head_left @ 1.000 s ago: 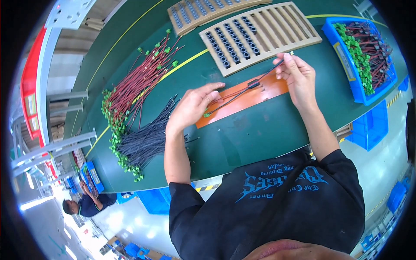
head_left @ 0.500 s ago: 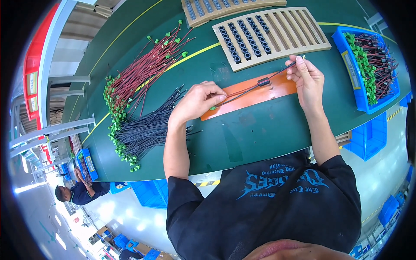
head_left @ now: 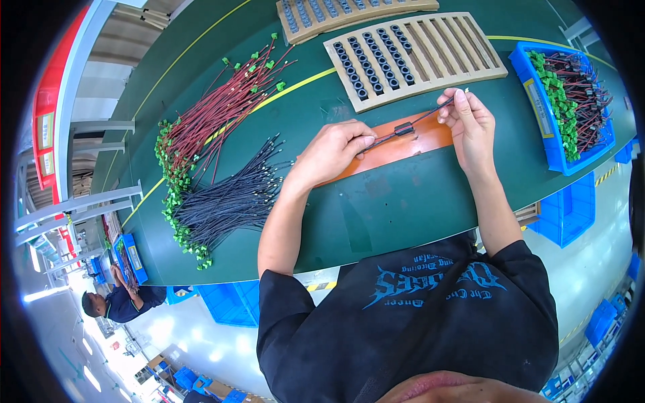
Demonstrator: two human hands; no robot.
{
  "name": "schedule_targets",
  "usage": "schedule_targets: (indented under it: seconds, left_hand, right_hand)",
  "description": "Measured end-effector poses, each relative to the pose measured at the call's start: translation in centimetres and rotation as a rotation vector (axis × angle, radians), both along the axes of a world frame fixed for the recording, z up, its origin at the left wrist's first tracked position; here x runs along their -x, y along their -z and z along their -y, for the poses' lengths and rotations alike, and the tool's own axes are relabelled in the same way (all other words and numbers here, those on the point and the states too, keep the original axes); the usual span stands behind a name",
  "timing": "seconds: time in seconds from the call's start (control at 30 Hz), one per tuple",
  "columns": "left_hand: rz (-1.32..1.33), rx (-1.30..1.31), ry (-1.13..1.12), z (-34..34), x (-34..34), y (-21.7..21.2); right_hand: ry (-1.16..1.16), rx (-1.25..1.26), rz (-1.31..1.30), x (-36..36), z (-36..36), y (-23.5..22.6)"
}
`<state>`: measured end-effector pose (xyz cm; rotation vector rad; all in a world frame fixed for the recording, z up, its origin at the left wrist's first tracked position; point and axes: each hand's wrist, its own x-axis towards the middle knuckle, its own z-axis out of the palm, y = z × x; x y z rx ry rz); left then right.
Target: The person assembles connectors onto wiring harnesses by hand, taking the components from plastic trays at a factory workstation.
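Note:
A red and a black wire (head_left: 427,115) run together through a small black cylindrical sleeve (head_left: 404,129), stretched between my hands just over an orange mat (head_left: 430,142). My left hand (head_left: 338,149) pinches the wires close to the sleeve's left side, thumb and forefinger together. Wire ends are gripped by my right hand (head_left: 472,127) between thumb and fingers, and a pale tip pokes out above them. On the left lie a bundle of black wires (head_left: 225,201) and a bundle of red wires (head_left: 225,111), both with green connectors.
A slotted tan tray (head_left: 440,57) with rows of black cylinders stands beyond the mat; another tray (head_left: 316,30) sits behind it. At right is a blue bin (head_left: 554,151) of wired assemblies. Under the table edge hang blue bins (head_left: 568,215). A co-worker (head_left: 124,299) stands far left.
My left hand has slid right along the wires, nearer the black sleeve. My right hand keeps its pinch, shifted only slightly.

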<state>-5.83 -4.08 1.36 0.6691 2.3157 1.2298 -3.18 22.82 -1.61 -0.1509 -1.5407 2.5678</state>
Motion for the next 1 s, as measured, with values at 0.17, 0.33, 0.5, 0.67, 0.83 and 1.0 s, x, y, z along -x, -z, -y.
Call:
schedule_targets:
  seconds: [0.17,0.33,0.5,0.67,0.83,1.0]
  left_hand:
    - [0.129,-0.056,0.020,0.2,0.1,0.1]
    - [0.173,0.004,0.056,-0.1,0.2,-0.4]
    - [0.204,0.007,0.015,-0.8,0.2,-0.6]
    - [0.284,-0.053,0.011,-0.7,0.7,-0.7]
    - [0.275,-0.095,-0.082,-0.3,0.0,-1.8]
    - [0.208,-0.202,-0.166,0.3,-1.5,-3.5]
  right_hand:
    - [0.011,-0.011,0.014,-0.1,0.0,-0.1]
    - [0.011,-0.046,0.008,-0.1,0.2,0.0]
    - [-0.007,-0.058,-0.004,-0.2,0.2,-0.2]
    - [-0.009,-0.037,-0.026,-0.2,0.4,-0.3]
    - [-0.273,-0.296,-0.026,-0.7,1.8,-1.8]
    - [-0.299,-0.250,-0.116,-0.4,4.2,-3.3]
